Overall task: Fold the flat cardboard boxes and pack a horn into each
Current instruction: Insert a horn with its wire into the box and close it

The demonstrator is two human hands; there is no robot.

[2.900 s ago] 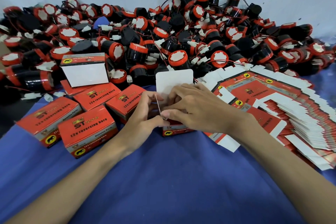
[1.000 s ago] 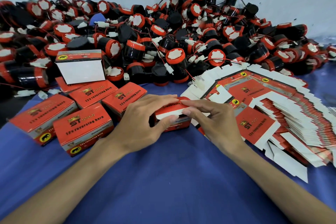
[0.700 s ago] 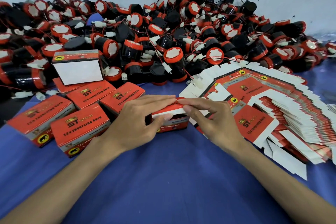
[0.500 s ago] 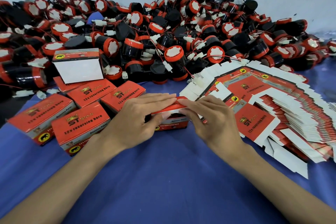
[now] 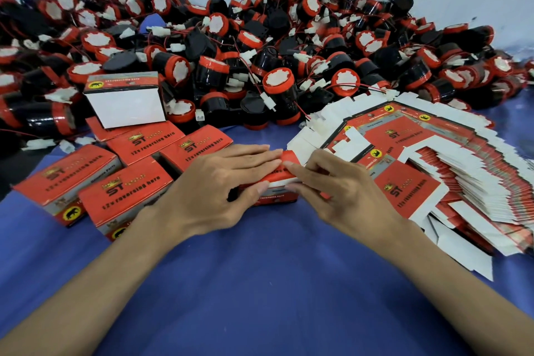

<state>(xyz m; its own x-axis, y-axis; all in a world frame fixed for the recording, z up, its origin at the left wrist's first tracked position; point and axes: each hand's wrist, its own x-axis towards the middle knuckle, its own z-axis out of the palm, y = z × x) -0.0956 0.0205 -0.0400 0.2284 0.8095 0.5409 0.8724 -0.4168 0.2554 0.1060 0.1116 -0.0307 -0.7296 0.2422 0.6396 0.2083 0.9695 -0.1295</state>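
Blue cloth (image 5: 260, 283) — bearing horn heap (image 5: 260, 46), folded boxes (image 5: 127, 196), flat cartons (image 5: 462, 182).

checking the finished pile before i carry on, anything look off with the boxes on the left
One box at the back stands tipped up, its plain white side facing the camera, while the other closed boxes lie flat, red printed tops up.

Matt blue cloth (image 5: 260, 283); glossy printed cardboard boxes (image 5: 127, 196); shiny black plastic horns (image 5: 277, 87), red rims.
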